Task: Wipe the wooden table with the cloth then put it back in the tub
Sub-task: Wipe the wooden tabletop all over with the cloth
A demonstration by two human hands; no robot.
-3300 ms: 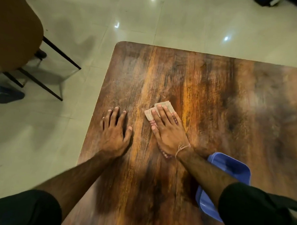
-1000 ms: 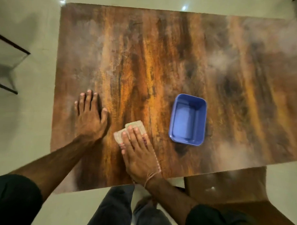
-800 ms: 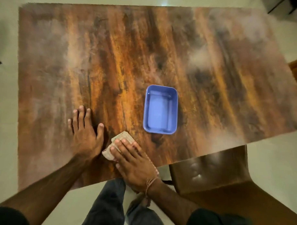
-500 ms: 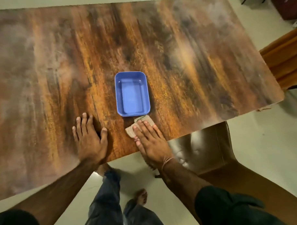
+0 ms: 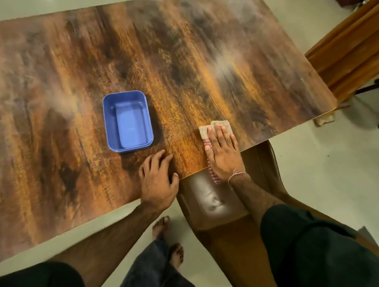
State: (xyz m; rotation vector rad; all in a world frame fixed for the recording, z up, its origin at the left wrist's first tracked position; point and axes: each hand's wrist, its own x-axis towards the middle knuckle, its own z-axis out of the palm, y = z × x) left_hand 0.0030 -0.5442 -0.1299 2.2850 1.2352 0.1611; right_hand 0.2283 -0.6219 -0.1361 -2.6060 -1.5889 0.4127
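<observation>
The wooden table (image 5: 208, 58) fills most of the view. My right hand (image 5: 222, 153) presses flat on the beige cloth (image 5: 222, 125) near the table's near edge; a red-striped end of the cloth hangs over that edge. An empty blue tub (image 5: 127, 120) stands on the table to the left of the cloth. My left hand (image 5: 158, 178) rests on the table just below the tub, fingers slightly bent, holding nothing.
A brown leather chair (image 5: 214, 204) stands under the near edge, below my right hand. Another wooden chair (image 5: 355, 48) is at the far right. My bare feet (image 5: 168, 241) are on the pale tiled floor (image 5: 325, 169).
My right hand has slid the cloth to the right along the near edge, away from the tub. My left hand has shifted right too, now below the tub. The view has swung right.
</observation>
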